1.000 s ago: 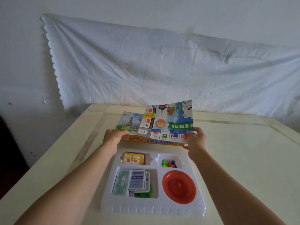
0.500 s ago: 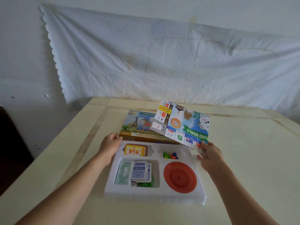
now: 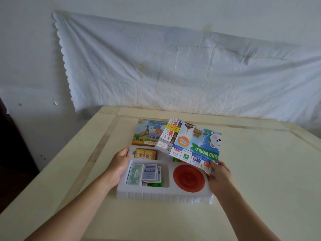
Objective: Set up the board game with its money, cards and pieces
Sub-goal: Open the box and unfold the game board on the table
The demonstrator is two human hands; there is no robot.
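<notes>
My right hand [image 3: 219, 173] — pinches folded board [image 3: 194, 143] by near corner; left hand [image 3: 119, 165] grips tray [image 3: 165, 194] left rim; wide table [image 3: 264, 171] lies right.

The board [image 3: 196, 141] shows "UND WORLD" upside down, white on green, its start cut off at the fold. The box [image 3: 146, 132] behind reads "TRAVEL AROU" along its top. Print on the cards [image 3: 149, 173] is too small to read

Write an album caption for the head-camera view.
Right hand holds the game board above the white tray; left hand holds the tray's left edge.
</notes>
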